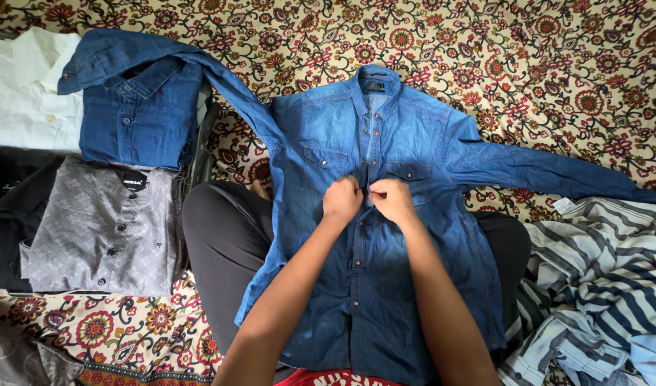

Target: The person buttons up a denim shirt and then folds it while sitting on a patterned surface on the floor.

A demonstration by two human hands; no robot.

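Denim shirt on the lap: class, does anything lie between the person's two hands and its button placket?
Nothing visible does. The left hand and right hand already rest directly on the denim shirt at its button placket, at chest-pocket height. The folded shirts and striped clothes lie off to the sides.

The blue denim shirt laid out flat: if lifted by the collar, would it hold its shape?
Probably not: the denim shirt drapes over the knees and its sleeves lie creased, so it would likely hang limp. It looks thick, perhaps heavyish. Unlikely to slide on the patterned cloth.
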